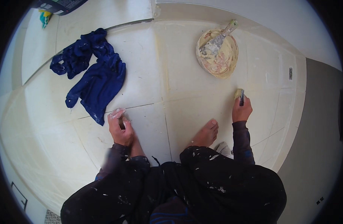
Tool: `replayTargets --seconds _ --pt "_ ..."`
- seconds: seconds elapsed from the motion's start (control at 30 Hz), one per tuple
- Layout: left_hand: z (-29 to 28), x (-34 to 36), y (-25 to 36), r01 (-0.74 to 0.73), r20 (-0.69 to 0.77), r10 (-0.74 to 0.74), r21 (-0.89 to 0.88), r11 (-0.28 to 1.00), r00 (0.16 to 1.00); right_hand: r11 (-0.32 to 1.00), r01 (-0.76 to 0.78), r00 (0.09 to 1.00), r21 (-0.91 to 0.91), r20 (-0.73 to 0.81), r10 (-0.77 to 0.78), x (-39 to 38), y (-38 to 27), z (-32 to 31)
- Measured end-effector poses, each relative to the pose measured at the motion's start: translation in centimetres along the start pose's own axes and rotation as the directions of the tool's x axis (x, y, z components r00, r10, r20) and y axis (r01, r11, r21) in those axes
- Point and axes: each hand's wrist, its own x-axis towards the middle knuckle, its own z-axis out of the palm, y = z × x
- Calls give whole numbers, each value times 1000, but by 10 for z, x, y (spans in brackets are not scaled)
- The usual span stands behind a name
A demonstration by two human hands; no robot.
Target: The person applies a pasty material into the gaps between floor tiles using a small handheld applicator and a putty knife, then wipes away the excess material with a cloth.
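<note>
My right hand (241, 110) is closed on a small putty knife (239, 95) with cream paste on its blade, held below a round pan (229, 63) smeared with cream and pinkish paste. A wider scraper with a long handle (229, 27) lies in that pan. My left hand (119, 127), its fingertips whitened, is curled above my left foot; what it holds, if anything, I cannot make out. It is just below a crumpled navy cloth (100, 86) spotted with white. My bare right foot (203, 134) rests on pale floor tiles (184, 104).
A dark container (61, 5) and a small green and yellow item (44, 18) sit at the upper left. A drain grate (290, 73) is at the right, near a raised tile edge and grey floor (313, 123). A white wall (268, 18) runs along the top right.
</note>
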Motion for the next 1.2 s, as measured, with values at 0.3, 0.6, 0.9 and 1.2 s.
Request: replayTargets --seconds 0.3,0.6,0.9,1.2 --pt "-11 15 -2 -179 172 154 137 974 973 849 143 909 508 272 -316 -56 -141 13" --pt "-48 111 -51 -206 213 128 398 894 969 587 371 566 719 325 -757 -93 -214 44" --pt "-88 199 -110 -296 220 227 362 884 949 543 352 499 763 338 -798 -104 -249 55" --pt "-153 85 -51 75 65 -106 366 927 992 553 556 471 620 313 -825 -57 -222 57"
